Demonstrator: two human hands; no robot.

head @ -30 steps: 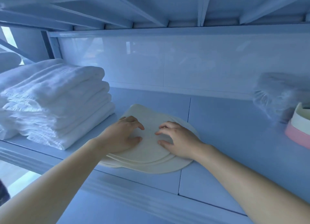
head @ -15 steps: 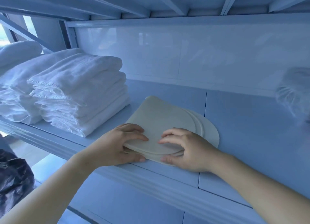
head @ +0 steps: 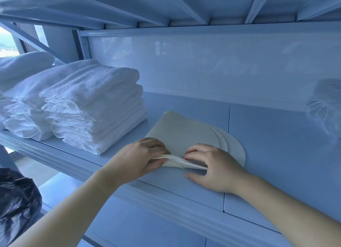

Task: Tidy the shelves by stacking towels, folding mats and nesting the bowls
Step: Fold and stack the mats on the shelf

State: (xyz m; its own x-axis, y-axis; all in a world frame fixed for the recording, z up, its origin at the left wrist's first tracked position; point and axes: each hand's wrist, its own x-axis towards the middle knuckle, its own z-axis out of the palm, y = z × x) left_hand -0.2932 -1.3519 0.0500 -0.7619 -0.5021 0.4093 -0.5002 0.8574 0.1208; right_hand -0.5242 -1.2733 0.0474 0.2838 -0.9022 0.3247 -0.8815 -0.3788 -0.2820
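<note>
A stack of several thin cream mats (head: 186,136) lies folded on the pale blue shelf (head: 276,154), curved edges pointing right. My left hand (head: 140,160) grips the near edges of the mats and lifts them off the shelf. My right hand (head: 214,165) holds the same raised edges from the right, thumb lying on the shelf. To the left stands a pile of folded white towels (head: 92,106), with a second, looser pile (head: 20,106) beside it.
A clear plastic bag (head: 326,106) sits blurred at the shelf's right end. The white back panel (head: 203,69) closes the shelf behind, and the upper shelf's underside (head: 166,4) hangs low above. A black plastic bag (head: 16,202) lies at the lower left.
The mats slid toward the front edge, and both hands now lift their near edges instead of pressing flat on top. The view shifted right to left, dropping the pink-and-white object out of sight.
</note>
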